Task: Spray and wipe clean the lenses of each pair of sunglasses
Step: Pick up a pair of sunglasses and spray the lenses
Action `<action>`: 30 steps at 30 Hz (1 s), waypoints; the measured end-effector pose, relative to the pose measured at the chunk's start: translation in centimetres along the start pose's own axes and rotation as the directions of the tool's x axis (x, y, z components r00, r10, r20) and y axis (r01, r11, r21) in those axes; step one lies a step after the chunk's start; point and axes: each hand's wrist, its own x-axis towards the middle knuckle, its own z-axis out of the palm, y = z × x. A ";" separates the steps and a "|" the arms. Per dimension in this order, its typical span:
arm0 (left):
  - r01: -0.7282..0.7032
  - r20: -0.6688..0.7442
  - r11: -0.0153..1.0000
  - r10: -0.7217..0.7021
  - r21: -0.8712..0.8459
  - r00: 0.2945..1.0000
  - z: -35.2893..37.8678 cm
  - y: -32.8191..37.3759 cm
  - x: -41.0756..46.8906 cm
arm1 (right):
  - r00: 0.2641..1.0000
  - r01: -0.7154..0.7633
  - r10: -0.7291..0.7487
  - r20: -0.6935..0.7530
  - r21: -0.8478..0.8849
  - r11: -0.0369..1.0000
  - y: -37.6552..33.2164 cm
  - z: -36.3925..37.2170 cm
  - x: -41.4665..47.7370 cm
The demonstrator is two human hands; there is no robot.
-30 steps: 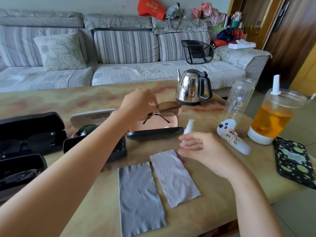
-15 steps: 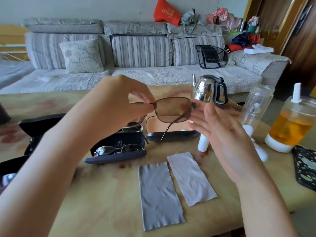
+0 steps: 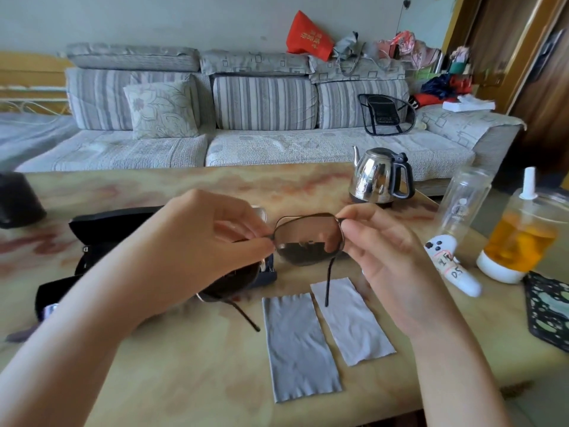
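Observation:
Both hands hold a pair of brown-lensed, thin metal-framed sunglasses (image 3: pixel 308 238) in the air above the table. My left hand (image 3: pixel 203 241) pinches the frame at the bridge, covering the left lens. My right hand (image 3: pixel 378 245) pinches the right hinge corner. Both temple arms hang open, pointing down toward me. Two grey wiping cloths (image 3: pixel 300 346) (image 3: pixel 351 322) lie flat side by side on the table below. The spray bottle is hidden behind my right hand.
Open black glasses cases (image 3: pixel 107 229) lie at the left behind my left arm. A steel kettle (image 3: pixel 380 175), a clear bottle (image 3: pixel 462 204), a cup of orange drink (image 3: pixel 520 241), a white labelled tube (image 3: pixel 452 269) and a patterned pouch (image 3: pixel 551 315) stand at the right.
The sunglasses have come toward me and lower. My right hand went from open beside the lens to pinching the right hinge. The temple arms have swung open.

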 end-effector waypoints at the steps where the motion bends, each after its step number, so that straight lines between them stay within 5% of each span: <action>1: 0.022 0.023 0.999 -0.021 -0.035 1.000 -0.2 -0.2 -0.2 | 1.000 -0.008 0.008 0.004 0.010 1.000 0.2 0.0 0.1; 8: 0.164 0.382 0.850 0.047 -0.501 0.923 -1.2 -1.9 -1.3 | 0.996 -0.022 0.016 0.092 0.061 0.998 1.3 0.9 0.2; 11: 0.169 0.344 0.848 0.017 -0.502 0.939 -1.1 -2.9 -1.4 | 0.999 -0.036 0.037 0.020 -0.050 0.998 1.2 0.2 0.1; 13: 0.184 0.322 0.849 -0.017 -0.495 0.947 -0.9 -3.3 -1.6 | 0.985 -0.048 0.017 -0.170 -0.179 0.983 1.3 -1.4 0.1; 16: 0.205 0.298 0.836 -0.053 -0.509 0.953 -0.5 -3.8 -2.1 | 0.835 -0.151 -0.077 -0.545 -0.361 0.920 2.6 -5.2 0.0; 18: 0.227 0.293 0.816 -0.074 -0.531 0.953 -0.2 -4.2 -2.3 | 0.747 -0.258 -0.092 -0.658 -0.415 0.873 4.4 -7.5 0.1; 24: 0.273 0.259 0.777 -0.147 -0.567 0.955 0.5 -4.8 -2.5 | 0.767 -0.498 0.128 -0.629 -0.457 0.737 10.4 -11.0 1.3; 30: 0.314 0.252 0.763 -0.202 -0.566 0.946 1.2 -4.2 -2.5 | 0.743 -0.465 0.025 -0.668 -0.490 0.737 12.7 -11.2 2.6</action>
